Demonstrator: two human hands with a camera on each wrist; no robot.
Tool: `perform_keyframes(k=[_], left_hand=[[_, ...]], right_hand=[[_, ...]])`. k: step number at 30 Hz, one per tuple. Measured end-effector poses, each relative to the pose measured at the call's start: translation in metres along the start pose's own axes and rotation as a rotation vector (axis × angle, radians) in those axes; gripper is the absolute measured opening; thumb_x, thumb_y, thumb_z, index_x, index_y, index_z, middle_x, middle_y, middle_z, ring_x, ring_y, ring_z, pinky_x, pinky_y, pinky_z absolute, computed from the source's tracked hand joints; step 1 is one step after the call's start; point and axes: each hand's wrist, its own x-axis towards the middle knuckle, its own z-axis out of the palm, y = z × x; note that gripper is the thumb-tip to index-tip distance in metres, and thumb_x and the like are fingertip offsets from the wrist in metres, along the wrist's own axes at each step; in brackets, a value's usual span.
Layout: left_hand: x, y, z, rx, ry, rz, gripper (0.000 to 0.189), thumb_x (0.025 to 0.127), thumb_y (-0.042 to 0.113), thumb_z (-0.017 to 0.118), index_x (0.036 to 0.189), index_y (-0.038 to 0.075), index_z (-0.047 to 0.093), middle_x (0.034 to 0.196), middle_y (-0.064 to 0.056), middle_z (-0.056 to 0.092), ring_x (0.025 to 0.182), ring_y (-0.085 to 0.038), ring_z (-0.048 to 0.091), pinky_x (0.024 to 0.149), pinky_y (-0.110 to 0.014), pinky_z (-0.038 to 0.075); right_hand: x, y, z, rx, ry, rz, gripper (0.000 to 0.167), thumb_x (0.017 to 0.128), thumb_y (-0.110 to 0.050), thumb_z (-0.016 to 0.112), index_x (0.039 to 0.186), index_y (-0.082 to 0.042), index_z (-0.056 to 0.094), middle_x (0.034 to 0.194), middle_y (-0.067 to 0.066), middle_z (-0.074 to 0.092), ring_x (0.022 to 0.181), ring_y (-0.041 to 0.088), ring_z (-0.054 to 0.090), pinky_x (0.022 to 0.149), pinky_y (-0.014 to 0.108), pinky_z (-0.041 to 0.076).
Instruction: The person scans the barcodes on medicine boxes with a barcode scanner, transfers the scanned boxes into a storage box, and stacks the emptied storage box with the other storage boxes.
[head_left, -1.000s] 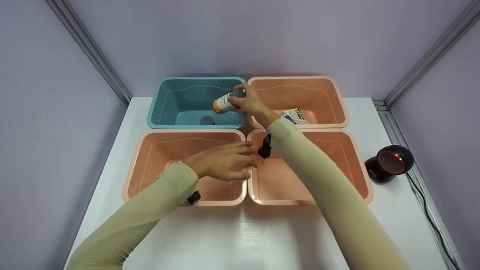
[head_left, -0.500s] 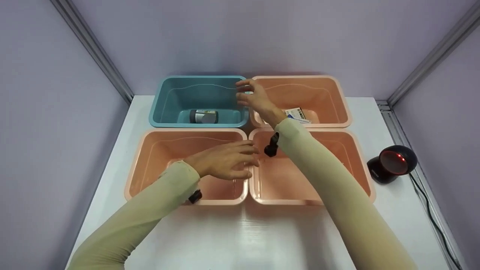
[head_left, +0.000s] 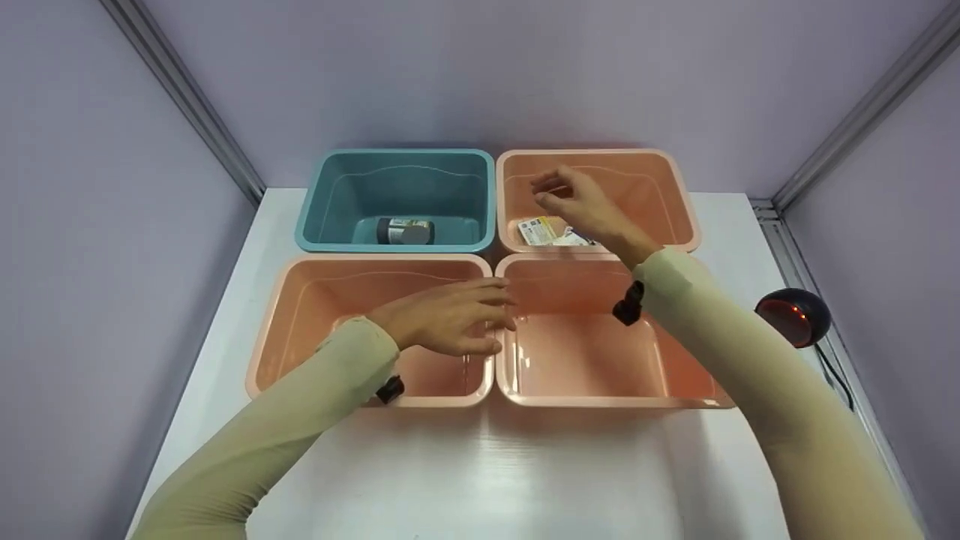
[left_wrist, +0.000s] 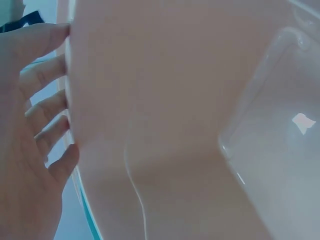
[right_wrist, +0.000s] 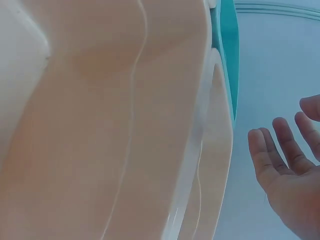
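My left hand hangs over the front left pink bin, fingers loosely spread and nothing in them. In the left wrist view the fingertips overlap the pink rim; contact cannot be told. Above the back right pink bin is my right hand, its fingers relaxed and holding nothing. Several small flat boxes or packets lie on that bin's floor, partly hidden by the right hand and forearm. A dark-capped bottle with a label lies on its side inside the blue bin.
The front right pink bin adjoins the other bins, partly under my right forearm. To its right stands a black round-headed device with red lights, its cable running along the table edge. Walls enclose the back and both sides.
My right hand has let go of the bottle, which now lies in the blue bin, and has moved right over the back right pink bin. My left hand has stayed nearly still.
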Motion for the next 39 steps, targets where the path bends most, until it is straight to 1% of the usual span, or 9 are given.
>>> perform_keyframes(k=[6,12,16,21,27,30,34,37,39], left_hand=[[-0.002,0.001,-0.002,-0.006,-0.016,-0.027,0.053,0.108,0.05,0.055,0.152,0.022,0.064,0.174,-0.006,0.043,0.17,-0.03,0.021,0.139,-0.051,0.021],[-0.002,0.002,0.0,-0.021,-0.008,-0.021,0.053,0.108,0.048,0.057,0.152,0.021,0.065,0.174,-0.006,0.043,0.17,-0.03,0.021,0.138,-0.052,0.023],[0.0,0.002,0.0,-0.005,-0.005,-0.004,0.053,0.108,0.048,0.056,0.152,0.02,0.065,0.173,-0.008,0.044,0.169,-0.032,0.023,0.138,-0.052,0.024],[0.002,0.0,-0.001,0.006,0.0,0.007,0.053,0.108,0.048,0.056,0.151,0.019,0.065,0.172,-0.009,0.045,0.169,-0.033,0.024,0.137,-0.054,0.025],[0.003,-0.001,-0.001,0.011,-0.013,0.007,0.053,0.108,0.049,0.056,0.151,0.02,0.065,0.173,-0.01,0.045,0.169,-0.033,0.023,0.138,-0.054,0.024],[0.003,0.0,-0.002,0.007,-0.028,-0.012,0.053,0.108,0.05,0.055,0.151,0.021,0.065,0.173,-0.009,0.045,0.169,-0.032,0.023,0.138,-0.053,0.023],[0.003,0.001,-0.002,-0.006,-0.032,-0.034,0.051,0.11,0.049,0.053,0.151,0.022,0.066,0.172,-0.006,0.046,0.169,-0.03,0.023,0.138,-0.051,0.024],[0.002,0.001,-0.002,-0.017,-0.02,-0.033,0.048,0.111,0.047,0.052,0.149,0.022,0.067,0.171,-0.005,0.048,0.169,-0.03,0.025,0.138,-0.051,0.026],[0.002,0.001,-0.002,-0.018,-0.009,-0.025,0.046,0.112,0.045,0.052,0.148,0.021,0.068,0.169,-0.005,0.05,0.168,-0.03,0.027,0.137,-0.051,0.026]], right_hand=[[-0.026,0.005,-0.016,-0.096,-0.001,-0.005,0.035,0.111,-0.018,0.061,0.141,0.001,0.063,0.141,0.024,0.067,0.128,0.035,0.065,0.105,0.037,0.056],[-0.051,0.01,-0.031,-0.181,-0.006,0.0,0.03,0.111,-0.019,0.062,0.133,0.0,0.067,0.133,0.02,0.072,0.122,0.033,0.068,0.098,0.029,0.056],[-0.068,0.016,-0.044,-0.23,-0.014,0.004,0.026,0.109,-0.015,0.064,0.129,0.001,0.069,0.129,0.021,0.073,0.12,0.034,0.07,0.096,0.027,0.057],[-0.093,0.03,-0.065,-0.3,-0.006,0.009,0.024,0.108,-0.011,0.066,0.127,0.002,0.071,0.127,0.022,0.074,0.119,0.032,0.07,0.101,0.031,0.056],[-0.135,0.051,-0.086,-0.354,0.015,0.017,0.021,0.104,-0.005,0.07,0.122,0.005,0.071,0.125,0.023,0.074,0.118,0.039,0.071,0.089,0.007,0.052],[-0.156,0.061,-0.094,-0.371,0.019,-0.002,0.02,0.103,-0.004,0.071,0.122,0.003,0.072,0.127,0.022,0.073,0.12,0.039,0.069,0.089,0.004,0.05],[-0.177,0.071,-0.1,-0.442,0.045,-0.07,0.019,0.102,-0.004,0.072,0.121,-0.001,0.075,0.126,0.017,0.074,0.115,0.033,0.069,0.092,0.008,0.051],[-0.19,0.076,-0.103,-0.534,0.066,-0.13,0.02,0.101,-0.003,0.073,0.121,-0.003,0.077,0.129,0.018,0.073,0.113,0.033,0.068,0.091,0.025,0.056],[-0.197,0.079,-0.105,-0.589,0.067,-0.148,0.023,0.101,-0.003,0.074,0.123,-0.003,0.078,0.137,0.021,0.069,0.118,0.038,0.065,0.089,0.04,0.058]])
